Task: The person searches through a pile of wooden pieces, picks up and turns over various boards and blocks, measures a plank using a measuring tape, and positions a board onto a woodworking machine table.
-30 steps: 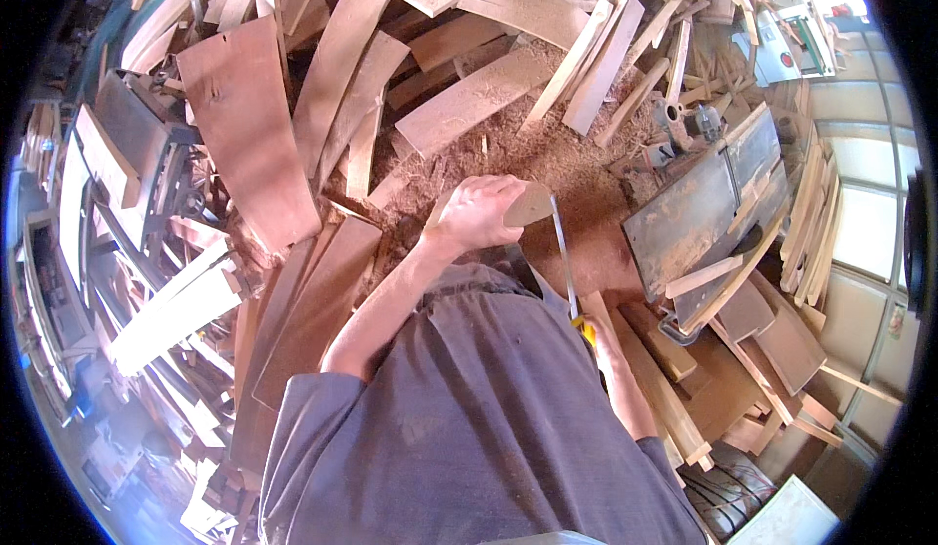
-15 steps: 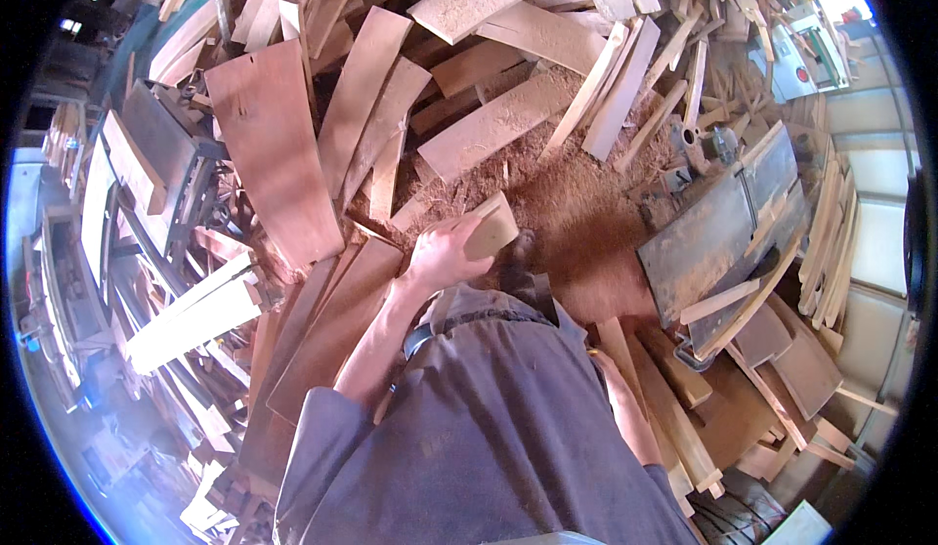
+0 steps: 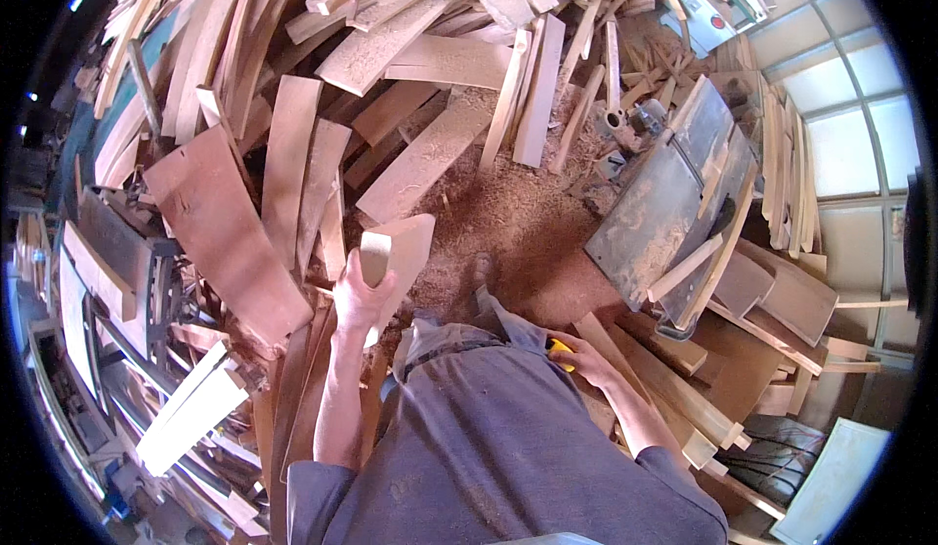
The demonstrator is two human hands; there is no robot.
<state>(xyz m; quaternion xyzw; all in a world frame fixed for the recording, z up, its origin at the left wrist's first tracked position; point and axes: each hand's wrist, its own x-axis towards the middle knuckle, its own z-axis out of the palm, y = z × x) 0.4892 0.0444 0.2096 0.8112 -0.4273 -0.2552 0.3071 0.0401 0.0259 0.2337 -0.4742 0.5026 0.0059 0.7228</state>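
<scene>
The board (image 3: 406,264) is a thick, straight-edged piece of wood with a smooth, pinkish broad face and a paler, squared narrow face on its left. It is up in front of the person, left of the middle, just beyond the grey cloth (image 3: 489,428) of the clothing. Its long axis runs steeply, from the lower left to the upper right, the upper end pointing away from the body. The left hand (image 3: 360,301) is clamped on its left side, fingers wrapped round the wood. The right hand (image 3: 589,361) is closed round a small yellow tool (image 3: 560,353), partly hidden. Beyond lies loose, crumbly, reddish-brown sawdust (image 3: 518,215), with rough, dusty planks (image 3: 430,159) heaped behind and a flat, rust-stained metal plate (image 3: 640,228) to the right.
</scene>
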